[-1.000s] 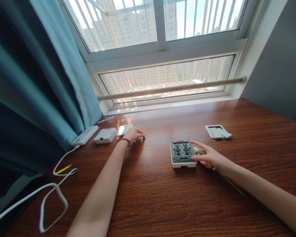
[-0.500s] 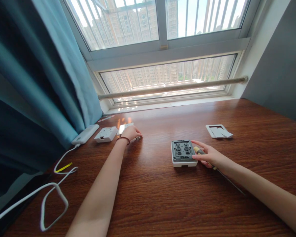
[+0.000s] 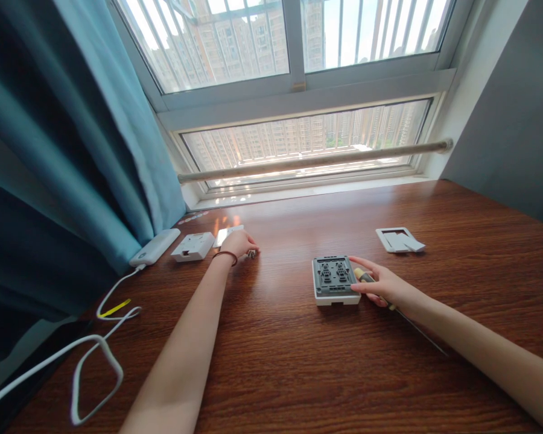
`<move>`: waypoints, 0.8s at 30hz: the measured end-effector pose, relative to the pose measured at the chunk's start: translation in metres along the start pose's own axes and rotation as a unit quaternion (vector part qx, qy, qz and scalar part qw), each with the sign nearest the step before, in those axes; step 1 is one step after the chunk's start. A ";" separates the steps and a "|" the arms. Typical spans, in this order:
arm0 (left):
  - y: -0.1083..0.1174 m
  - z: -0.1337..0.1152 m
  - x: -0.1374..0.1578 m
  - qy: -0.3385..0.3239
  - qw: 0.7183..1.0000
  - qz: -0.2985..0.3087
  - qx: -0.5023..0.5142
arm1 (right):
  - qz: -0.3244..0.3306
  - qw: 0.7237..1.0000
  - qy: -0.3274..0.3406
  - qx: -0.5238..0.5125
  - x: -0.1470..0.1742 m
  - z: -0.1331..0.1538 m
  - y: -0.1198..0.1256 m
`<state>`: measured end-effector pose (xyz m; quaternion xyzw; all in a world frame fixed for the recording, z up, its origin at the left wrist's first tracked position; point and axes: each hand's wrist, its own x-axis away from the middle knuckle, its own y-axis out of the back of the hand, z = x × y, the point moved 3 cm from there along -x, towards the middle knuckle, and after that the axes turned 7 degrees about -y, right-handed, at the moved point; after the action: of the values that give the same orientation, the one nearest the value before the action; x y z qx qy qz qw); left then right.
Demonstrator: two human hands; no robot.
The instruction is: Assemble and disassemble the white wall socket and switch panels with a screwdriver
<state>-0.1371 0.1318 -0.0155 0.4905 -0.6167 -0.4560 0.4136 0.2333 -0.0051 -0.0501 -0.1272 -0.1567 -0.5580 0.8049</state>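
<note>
My left hand [image 3: 238, 243] is at the far left of the table, fingers bent down and closed over a small cluster of metal pieces that look like screws [image 3: 252, 254]. Whether it pinches one is hidden. In my right hand [image 3: 387, 286] lies a screwdriver [image 3: 364, 275], its handle between the fingers and its long shaft pointing back under the forearm. The thumb and fingertips of that same hand rest against the right side of a wall switch [image 3: 335, 277], a grey mechanism seated on a white box, flat on the table.
A white mounting box [image 3: 192, 247] and a shiny white plate [image 3: 228, 235] are by my left hand. Farther left are a power bank [image 3: 155, 247] and its white cable [image 3: 113, 355] with a yellow tie [image 3: 115, 308]. White frame and cover pieces [image 3: 399, 240] lie at the right, before the window.
The view has shifted very slightly. Both hands keep their places, the left at the small metal pieces and the right with the screwdriver against the switch.
</note>
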 end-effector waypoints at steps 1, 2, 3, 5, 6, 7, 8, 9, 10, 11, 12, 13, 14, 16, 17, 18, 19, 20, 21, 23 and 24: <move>0.000 0.000 0.000 0.000 1.000 0.001 0.001 | -0.001 1.000 0.000 0.000 0.000 0.000 0.000; 0.000 0.000 0.000 -0.001 1.000 0.003 0.003 | -0.001 1.000 0.000 0.000 -0.001 0.000 0.000; 0.000 0.000 0.000 -0.002 1.000 0.004 0.004 | -0.002 1.000 0.000 0.001 -0.001 -0.001 0.000; -0.001 0.001 0.000 -0.005 1.000 0.007 0.009 | -0.002 1.000 0.001 0.002 -0.002 -0.001 0.000; -0.001 0.001 0.000 -0.006 1.000 0.007 0.012 | -0.001 1.000 0.001 0.001 -0.001 -0.001 0.000; 0.000 0.000 0.000 -0.007 1.000 0.007 0.015 | 0.001 1.000 0.001 0.000 -0.001 0.000 0.000; 0.000 0.000 0.001 -0.009 1.000 0.006 0.019 | 0.002 1.000 0.001 0.000 -0.001 0.000 -0.001; 0.001 -0.002 0.002 -0.011 1.000 0.003 0.023 | 0.003 1.000 0.000 0.000 0.000 0.001 -0.001; 0.003 -0.005 0.002 -0.015 1.000 0.000 0.027 | 0.003 1.000 0.000 0.001 0.001 0.001 -0.002; 0.005 -0.009 0.003 -0.021 0.999 -0.003 0.032 | 0.001 1.000 -0.001 0.002 0.002 0.002 -0.002; 0.007 -0.014 0.005 -0.030 0.999 -0.004 0.039 | -0.001 1.000 -0.001 0.004 0.002 0.003 -0.002; 0.009 -0.022 0.006 -0.042 0.998 -0.002 0.049 | -0.003 1.000 -0.001 0.005 0.003 0.004 -0.002; 0.011 -0.030 0.008 -0.057 0.996 0.007 0.062 | -0.003 1.000 -0.001 0.004 0.004 0.004 -0.003; 0.013 -0.052 0.012 -0.094 0.990 0.037 0.094 | -0.002 1.000 -0.001 0.001 0.005 0.005 -0.003; 0.013 -0.065 0.015 -0.114 0.985 0.059 0.114 | -0.002 1.000 -0.001 0.001 0.005 0.006 -0.003; 0.011 -0.078 0.018 -0.134 0.979 0.081 0.132 | -0.003 1.000 -0.002 0.001 0.005 0.006 -0.003; 0.007 -0.091 0.023 -0.159 0.969 0.105 0.156 | -0.003 1.000 -0.002 0.002 0.005 0.006 -0.003; 0.001 -0.105 0.029 -0.199 0.949 0.139 0.201 | -0.004 1.000 -0.002 0.003 0.004 0.006 -0.003; -0.006 -0.117 0.035 -0.230 0.931 0.165 0.233 | -0.005 1.000 0.000 0.003 0.004 0.005 -0.003; -0.023 -0.136 0.049 -0.261 0.905 0.195 0.273 | -0.005 1.000 0.003 0.002 0.003 0.004 -0.002; -0.032 -0.143 0.056 -0.276 0.894 0.197 0.293 | -0.004 1.000 0.006 0.000 0.003 0.004 -0.002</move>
<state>-0.0027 0.0509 -0.0083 0.3120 -0.8959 -0.2806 0.1459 0.2320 -0.0065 -0.0456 -0.1229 -0.1526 -0.5623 0.8034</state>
